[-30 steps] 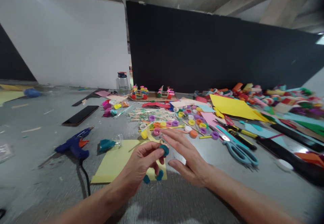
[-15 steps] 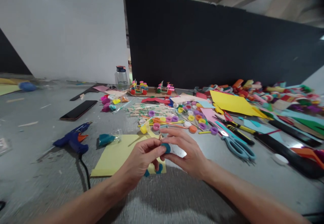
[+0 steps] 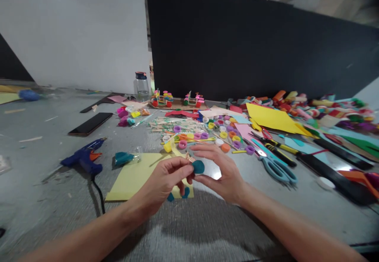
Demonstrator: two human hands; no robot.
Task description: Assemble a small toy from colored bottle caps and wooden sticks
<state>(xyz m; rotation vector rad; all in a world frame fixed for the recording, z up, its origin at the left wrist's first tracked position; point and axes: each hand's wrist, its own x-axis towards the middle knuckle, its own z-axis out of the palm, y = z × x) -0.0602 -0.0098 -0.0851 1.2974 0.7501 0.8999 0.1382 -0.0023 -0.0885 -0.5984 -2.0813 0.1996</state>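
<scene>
A: Our left hand (image 3: 164,183) and right hand (image 3: 220,173) pinch the teal disc (image 3: 198,167) above the yellow sheet (image 3: 134,177).

B: We squeeze evenly; spare discs (image 3: 177,194) lie at six o'clock.

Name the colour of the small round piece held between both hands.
Teal round piece, head view.

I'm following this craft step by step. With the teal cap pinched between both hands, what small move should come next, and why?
Probably press the round teal plastic cap onto the small wooden stick piece that the left hand pinches: the right hand holds the cap right against it, above the yellow paper sheet.
</scene>
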